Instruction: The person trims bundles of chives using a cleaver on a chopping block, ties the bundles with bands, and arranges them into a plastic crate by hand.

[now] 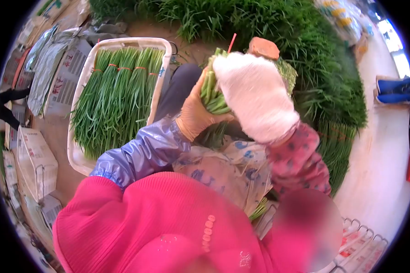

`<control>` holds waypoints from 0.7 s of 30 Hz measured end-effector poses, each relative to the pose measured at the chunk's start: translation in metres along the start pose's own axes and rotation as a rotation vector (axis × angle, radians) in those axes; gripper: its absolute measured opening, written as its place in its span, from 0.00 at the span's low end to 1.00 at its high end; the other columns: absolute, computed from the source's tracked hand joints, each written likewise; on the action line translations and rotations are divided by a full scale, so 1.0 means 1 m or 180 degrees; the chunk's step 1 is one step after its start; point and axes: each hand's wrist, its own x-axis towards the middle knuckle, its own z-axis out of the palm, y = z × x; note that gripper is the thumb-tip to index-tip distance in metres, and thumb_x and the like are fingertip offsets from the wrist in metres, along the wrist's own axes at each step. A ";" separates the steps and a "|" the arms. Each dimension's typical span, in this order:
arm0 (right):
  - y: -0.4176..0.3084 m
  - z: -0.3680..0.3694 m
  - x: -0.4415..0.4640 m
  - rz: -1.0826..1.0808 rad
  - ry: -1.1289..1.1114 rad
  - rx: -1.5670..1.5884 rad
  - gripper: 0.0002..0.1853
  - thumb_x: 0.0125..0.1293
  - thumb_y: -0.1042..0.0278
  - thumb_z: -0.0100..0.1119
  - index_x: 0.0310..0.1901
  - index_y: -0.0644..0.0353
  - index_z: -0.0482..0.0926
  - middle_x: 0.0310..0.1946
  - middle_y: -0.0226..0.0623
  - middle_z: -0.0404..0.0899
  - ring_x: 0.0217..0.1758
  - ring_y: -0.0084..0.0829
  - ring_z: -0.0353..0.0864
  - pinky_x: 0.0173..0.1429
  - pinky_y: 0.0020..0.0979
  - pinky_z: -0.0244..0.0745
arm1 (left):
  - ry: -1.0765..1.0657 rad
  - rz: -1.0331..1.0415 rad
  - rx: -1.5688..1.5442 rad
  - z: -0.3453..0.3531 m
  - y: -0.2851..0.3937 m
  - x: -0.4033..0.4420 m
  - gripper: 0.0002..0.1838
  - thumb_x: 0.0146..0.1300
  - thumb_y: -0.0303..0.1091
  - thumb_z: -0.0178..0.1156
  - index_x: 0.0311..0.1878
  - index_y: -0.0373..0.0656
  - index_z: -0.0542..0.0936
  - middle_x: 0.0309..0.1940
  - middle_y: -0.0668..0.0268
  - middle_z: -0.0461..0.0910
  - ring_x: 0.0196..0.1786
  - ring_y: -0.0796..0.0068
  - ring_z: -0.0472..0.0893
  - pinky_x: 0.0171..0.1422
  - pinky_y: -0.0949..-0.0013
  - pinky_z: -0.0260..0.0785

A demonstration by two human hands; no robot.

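— What is in your grip?

— My left hand [197, 114] is closed around a bundle of green stems [209, 90], near the centre of the frame. My right hand [258, 93] is inside a fluffy white mitt [246, 75], which covers part of the bundle from the right. How its fingers stand, I cannot tell.

— How will such a bundle handle, in your opinion?

— I judge it light, quite firm at the thick stems and softer toward the leaves. It may slip a little if it is wet, and hard squeezing could bruise it. I would take hold around the stems, with the whole palm, and not by the thin leaf tips.

— And what is farther out?

— Just above the mitt is a brick [264, 48]. A white crate [74, 146], left of centre, carries bundles with red bands [116, 93]. Heaped greens [335, 75] fill the upper right.
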 end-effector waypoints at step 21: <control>-0.021 -0.003 -0.057 0.0565 0.1545 0.1279 0.18 0.46 0.76 0.71 0.42 0.63 0.80 0.54 0.44 0.79 0.52 0.44 0.80 0.52 0.39 0.79 | -0.0389 -0.0315 -0.1175 -0.007 0.000 -0.003 0.47 0.53 0.32 0.72 0.74 0.39 0.59 0.67 0.61 0.72 0.67 0.69 0.73 0.74 0.63 0.65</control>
